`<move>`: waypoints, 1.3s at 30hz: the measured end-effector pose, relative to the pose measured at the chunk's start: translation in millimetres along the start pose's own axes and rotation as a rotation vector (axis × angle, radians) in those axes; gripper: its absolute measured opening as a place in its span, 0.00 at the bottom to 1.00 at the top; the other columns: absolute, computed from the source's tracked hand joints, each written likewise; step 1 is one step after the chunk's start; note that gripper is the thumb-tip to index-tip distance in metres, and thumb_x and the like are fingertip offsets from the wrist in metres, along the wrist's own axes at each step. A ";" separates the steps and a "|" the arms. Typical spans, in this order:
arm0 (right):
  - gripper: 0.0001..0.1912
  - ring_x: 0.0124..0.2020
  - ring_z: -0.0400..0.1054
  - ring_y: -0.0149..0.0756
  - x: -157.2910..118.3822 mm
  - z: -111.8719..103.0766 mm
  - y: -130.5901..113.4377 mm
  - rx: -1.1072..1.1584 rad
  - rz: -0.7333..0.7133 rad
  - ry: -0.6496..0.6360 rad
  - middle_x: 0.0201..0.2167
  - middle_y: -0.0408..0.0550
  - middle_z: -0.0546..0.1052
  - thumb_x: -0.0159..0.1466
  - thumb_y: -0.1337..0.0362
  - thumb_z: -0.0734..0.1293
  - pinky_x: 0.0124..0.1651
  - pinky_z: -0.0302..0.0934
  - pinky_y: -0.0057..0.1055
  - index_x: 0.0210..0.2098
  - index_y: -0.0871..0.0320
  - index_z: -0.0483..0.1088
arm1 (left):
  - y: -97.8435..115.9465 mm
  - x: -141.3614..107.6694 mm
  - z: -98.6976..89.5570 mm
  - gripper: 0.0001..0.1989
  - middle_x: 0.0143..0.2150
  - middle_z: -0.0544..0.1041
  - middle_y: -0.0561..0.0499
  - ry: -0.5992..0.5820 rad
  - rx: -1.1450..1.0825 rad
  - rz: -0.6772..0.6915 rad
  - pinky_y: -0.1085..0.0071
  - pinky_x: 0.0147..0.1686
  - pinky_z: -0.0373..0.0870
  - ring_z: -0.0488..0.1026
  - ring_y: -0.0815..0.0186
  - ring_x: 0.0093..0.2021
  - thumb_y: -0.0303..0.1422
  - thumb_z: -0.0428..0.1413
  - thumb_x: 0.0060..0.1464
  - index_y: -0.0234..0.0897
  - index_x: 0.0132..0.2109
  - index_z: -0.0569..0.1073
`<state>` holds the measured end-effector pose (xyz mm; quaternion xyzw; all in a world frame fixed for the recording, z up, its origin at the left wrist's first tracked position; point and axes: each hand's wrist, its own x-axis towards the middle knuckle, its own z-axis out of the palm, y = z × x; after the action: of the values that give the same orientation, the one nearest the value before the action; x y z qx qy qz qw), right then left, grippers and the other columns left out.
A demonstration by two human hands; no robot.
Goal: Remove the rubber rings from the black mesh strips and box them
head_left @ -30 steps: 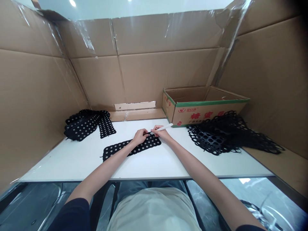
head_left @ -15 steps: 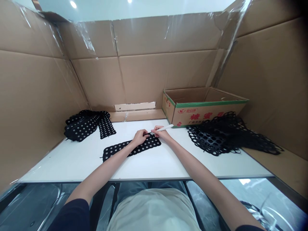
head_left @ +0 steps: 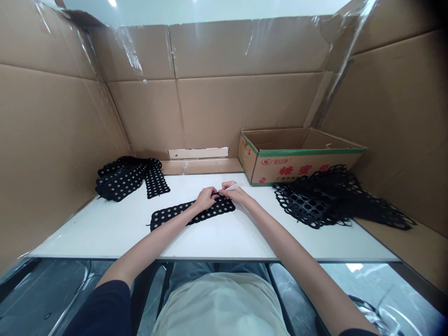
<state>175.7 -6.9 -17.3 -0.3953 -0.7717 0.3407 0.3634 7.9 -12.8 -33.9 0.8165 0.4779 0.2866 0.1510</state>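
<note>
Black perforated rubber mat [head_left: 191,213] lies flat on the white table [head_left: 105,238], directly under both hands: the left hand [head_left: 206,199] curls down onto its far edge, while the right hand [head_left: 236,193] pinches a white pen [head_left: 234,185] low at that edge.

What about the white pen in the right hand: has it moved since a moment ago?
Yes: the white pen has swung back leftward, its far end now stopping short of the cardboard box's near corner instead of reaching it.
</note>
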 end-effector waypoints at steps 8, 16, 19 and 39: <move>0.09 0.13 0.53 0.25 -2.1 5.4 2.8 0.101 0.108 0.038 0.09 0.36 0.61 0.50 0.67 0.62 0.21 0.46 0.24 0.16 0.58 0.57 | -0.1 0.3 0.9 0.05 0.32 0.73 0.49 0.013 0.009 -0.002 0.70 0.37 0.64 0.69 0.65 0.34 0.27 0.50 0.50 0.34 0.33 0.70; 0.11 0.12 0.47 0.22 -0.3 8.7 0.8 0.240 0.188 0.088 0.06 0.35 0.54 0.46 0.68 0.62 0.18 0.38 0.25 0.13 0.58 0.54 | -5.5 2.3 5.4 0.05 0.32 0.74 0.50 0.026 -0.009 -0.021 0.71 0.36 0.64 0.69 0.66 0.33 0.29 0.51 0.49 0.35 0.33 0.71; 0.12 0.12 0.45 0.22 0.8 8.8 2.2 0.277 0.187 0.092 0.07 0.34 0.52 0.45 0.68 0.62 0.18 0.36 0.25 0.12 0.58 0.52 | -5.5 2.3 5.1 0.05 0.31 0.74 0.50 0.023 -0.025 -0.020 0.71 0.35 0.64 0.69 0.66 0.32 0.29 0.51 0.49 0.35 0.33 0.71; 0.17 0.13 0.49 0.23 -12.6 -4.1 4.8 0.413 0.149 0.135 0.09 0.37 0.60 0.47 0.56 0.69 0.18 0.41 0.25 0.15 0.59 0.59 | 1.8 -1.6 -27.6 0.08 0.34 0.75 0.48 -0.197 0.048 -0.053 0.70 0.37 0.64 0.70 0.64 0.35 0.28 0.52 0.47 0.34 0.36 0.71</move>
<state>186.1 -14.6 -22.7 -0.3902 -0.6284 0.4901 0.4611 -8.4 -15.9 -11.6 0.8312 0.4888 0.1893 0.1853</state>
